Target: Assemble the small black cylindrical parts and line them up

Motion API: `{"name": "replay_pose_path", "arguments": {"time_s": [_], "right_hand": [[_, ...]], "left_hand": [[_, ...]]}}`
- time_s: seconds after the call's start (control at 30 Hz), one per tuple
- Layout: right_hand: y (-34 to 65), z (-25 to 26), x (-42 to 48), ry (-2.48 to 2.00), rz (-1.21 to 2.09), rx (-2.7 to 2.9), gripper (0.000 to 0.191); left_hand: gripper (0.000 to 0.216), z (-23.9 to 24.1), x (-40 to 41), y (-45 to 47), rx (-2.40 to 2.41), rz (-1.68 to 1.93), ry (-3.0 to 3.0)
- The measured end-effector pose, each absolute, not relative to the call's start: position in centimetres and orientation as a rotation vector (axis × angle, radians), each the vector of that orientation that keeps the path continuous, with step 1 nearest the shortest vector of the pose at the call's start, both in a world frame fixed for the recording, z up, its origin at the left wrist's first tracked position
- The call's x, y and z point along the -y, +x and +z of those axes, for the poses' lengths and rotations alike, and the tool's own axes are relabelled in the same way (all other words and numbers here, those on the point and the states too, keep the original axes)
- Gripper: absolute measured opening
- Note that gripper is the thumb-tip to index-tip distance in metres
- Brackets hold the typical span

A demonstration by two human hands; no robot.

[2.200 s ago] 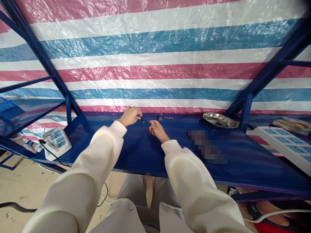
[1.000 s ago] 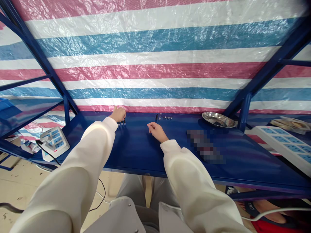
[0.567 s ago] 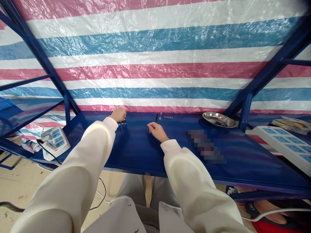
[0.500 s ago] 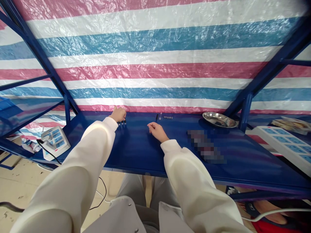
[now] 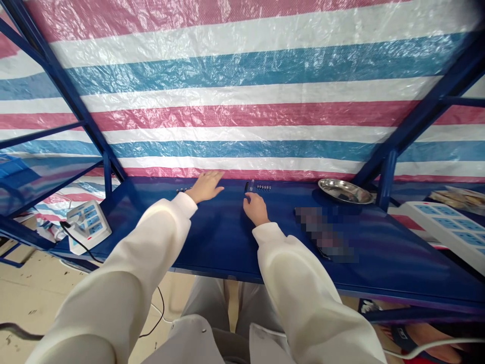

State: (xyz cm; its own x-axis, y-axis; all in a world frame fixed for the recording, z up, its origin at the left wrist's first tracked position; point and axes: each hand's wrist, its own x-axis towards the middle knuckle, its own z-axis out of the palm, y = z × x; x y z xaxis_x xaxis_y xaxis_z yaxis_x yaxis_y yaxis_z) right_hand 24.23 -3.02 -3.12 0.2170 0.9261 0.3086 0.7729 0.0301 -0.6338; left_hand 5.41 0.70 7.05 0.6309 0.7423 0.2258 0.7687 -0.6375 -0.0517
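My left hand [image 5: 206,185] lies open, fingers stretched flat on the blue shelf [image 5: 220,237] near the back edge. A few small dark pins [image 5: 182,190] stand just left of it. My right hand [image 5: 256,207] rests on the shelf with its fingers curled, and what is inside them is hidden. Its fingertips are just below a short dark piece [image 5: 246,186] and a small clear tube [image 5: 251,184]. A row of tiny metal parts [image 5: 264,187] lies to the right of those.
A steel dish [image 5: 344,191] sits at the back right beside a blue post [image 5: 384,177]. White power strips lie at the left [image 5: 89,225] and right [image 5: 447,225]. A blurred patch [image 5: 322,233] covers part of the shelf. A striped tarp [image 5: 242,101] closes the back.
My left hand left the small pins, slid right and opened flat. My right hand moved forward and right, up to the dark piece and clear tube.
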Motion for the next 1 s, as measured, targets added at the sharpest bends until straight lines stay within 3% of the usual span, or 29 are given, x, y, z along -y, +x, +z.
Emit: {"name": "replay_pose_path", "arguments": {"time_s": [0.23,0.67,1.0], "right_hand": [[24.4,-3.6,2.9,-1.945,0.225,1.541,0.052],[24.5,-3.1,2.7,-2.001,0.245,1.544,0.051],[24.5,-2.5,2.8,-2.039,0.299,1.591,0.051]], "left_hand": [[0.055,1.9,-0.2,11.2,1.240,-0.239,-2.837],[0.058,-1.1,-3.6,15.2,1.442,-0.270,-2.815],[0.027,-0.3,-3.9,15.8,1.459,-0.427,-2.718]]}}
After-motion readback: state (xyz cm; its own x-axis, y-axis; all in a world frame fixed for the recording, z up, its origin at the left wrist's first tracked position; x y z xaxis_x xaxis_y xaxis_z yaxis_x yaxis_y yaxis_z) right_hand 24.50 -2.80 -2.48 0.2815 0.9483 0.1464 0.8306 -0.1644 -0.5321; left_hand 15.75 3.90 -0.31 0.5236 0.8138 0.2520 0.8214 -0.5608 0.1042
